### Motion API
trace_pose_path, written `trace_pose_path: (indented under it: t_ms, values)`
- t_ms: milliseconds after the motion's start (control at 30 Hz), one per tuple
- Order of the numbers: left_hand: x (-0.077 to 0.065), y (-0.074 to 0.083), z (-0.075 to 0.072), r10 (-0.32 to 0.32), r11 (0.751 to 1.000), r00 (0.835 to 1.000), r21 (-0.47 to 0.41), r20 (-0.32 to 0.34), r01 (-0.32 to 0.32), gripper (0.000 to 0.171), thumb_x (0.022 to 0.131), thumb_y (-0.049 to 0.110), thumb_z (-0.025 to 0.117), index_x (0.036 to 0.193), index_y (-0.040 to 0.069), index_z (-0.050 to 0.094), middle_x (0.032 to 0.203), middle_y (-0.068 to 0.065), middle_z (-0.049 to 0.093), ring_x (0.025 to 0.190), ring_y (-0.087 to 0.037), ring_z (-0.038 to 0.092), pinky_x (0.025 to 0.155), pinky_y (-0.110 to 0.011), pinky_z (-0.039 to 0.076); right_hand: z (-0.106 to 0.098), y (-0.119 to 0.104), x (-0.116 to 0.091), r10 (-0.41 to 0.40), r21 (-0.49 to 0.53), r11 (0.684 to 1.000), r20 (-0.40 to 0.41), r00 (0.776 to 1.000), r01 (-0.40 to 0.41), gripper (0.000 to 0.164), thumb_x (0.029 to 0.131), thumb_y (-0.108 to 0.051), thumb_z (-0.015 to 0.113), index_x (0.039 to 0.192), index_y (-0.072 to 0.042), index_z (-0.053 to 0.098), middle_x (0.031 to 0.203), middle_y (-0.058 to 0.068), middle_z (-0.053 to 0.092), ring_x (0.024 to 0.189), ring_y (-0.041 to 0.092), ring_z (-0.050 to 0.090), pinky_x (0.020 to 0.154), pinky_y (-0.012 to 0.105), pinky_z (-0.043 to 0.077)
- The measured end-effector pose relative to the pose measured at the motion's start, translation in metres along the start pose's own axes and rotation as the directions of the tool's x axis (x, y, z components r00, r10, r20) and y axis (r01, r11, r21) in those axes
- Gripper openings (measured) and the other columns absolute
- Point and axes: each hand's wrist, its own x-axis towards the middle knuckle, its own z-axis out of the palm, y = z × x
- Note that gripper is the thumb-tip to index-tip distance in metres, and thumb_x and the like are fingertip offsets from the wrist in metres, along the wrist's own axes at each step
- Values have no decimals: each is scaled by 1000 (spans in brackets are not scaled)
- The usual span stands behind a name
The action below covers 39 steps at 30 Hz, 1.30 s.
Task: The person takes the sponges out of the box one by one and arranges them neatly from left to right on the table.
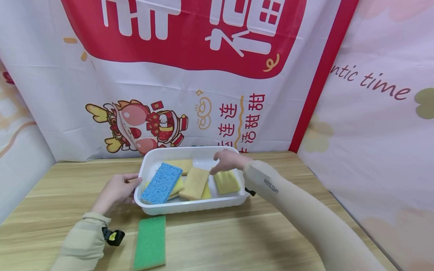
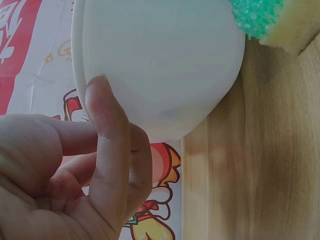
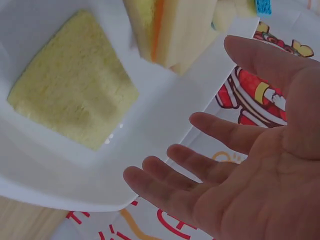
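Right hand [image 1: 228,160] empty, fingers apart, above the right part of the white tray [image 1: 203,207]; no sponge pinched. Left hand [image 1: 116,188] touches the tray's left end at the rim; cannot tell whether it pinches the wall or only braces it. Near the right hand, the pale yellow sponge [image 1: 226,183] lies inside the tray, apart from the pile. Tan sponge [image 1: 194,183] sits mid-tray, partly over another; blue sponge [image 1: 162,183] lies aslant at the left, on top. Green sponge [image 1: 150,242] rests outside, on the wooden table [image 1: 210,244], in front of the tray. Step looks like a reach among the sponges. Best done by choosing one, bringing thumb and fingertips to opposite edges, pinching lightly as foam probably squashes, and lifting straight so overlapped neighbours don't drag. Left hand should brace firmly; a light tray could skid.
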Motion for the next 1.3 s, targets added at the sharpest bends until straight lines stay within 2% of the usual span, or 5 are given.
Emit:
trace_pose_path:
  t_ms: [467, 633, 767, 1067, 1300]
  values:
    - [0, 0, -1, -11, 1000, 1000, 18, -1, 11, 52, 103, 25, 53, 141, -10, 44, 94, -21, 64, 67, -20, 63, 60, -39, 58, -3, 7, 17, 90, 26, 995, 111, 990, -93, 70, 88, -42, 72, 143, -5, 49, 142, 12, 50, 126, 27, 49, 105, 45, 40]
    - [1, 0, -1, -22, 1000, 1000, 13, -2, 22, 52, 103, 25, 53, 142, -8, 45, 96, -21, 64, 68, -21, 63, 62, -40, 58, -2, 9, 25, 138, 51, 988, 126, 982, -145, 75, 88, -43, 72, 146, -5, 44, 146, 12, 46, 131, 28, 44, 109, 45, 35]
    - [1, 0, -1, -34, 999, 999, -2, 1, 34, 51, 103, 25, 53, 142, -7, 45, 98, -21, 64, 69, -22, 63, 63, -39, 59, 1, 9, 30, 157, 9, 987, 117, 981, -159, 78, 86, -44, 73, 146, -4, 43, 145, 13, 46, 131, 29, 44, 109, 44, 36]
    - [2, -2, 0, -29, 999, 1000, -20, -4, 29, 52, 103, 26, 54, 142, -7, 45, 98, -20, 63, 69, -21, 64, 61, -38, 58, 2, 10, 36, 208, -94, 976, 130, 969, -197, 60, 86, -42, 73, 133, -8, 58, 133, 10, 57, 123, 27, 51, 104, 42, 40]
    - [3, -3, -1, -30, 999, 1000, -40, -6, 30, 52, 103, 26, 54, 142, -7, 46, 101, -21, 63, 71, -20, 63, 62, -39, 59, 3, 12, 38, 242, -30, 970, 148, 959, -240, 59, 83, -38, 76, 133, -11, 59, 131, 8, 58, 121, 26, 52, 103, 43, 41]
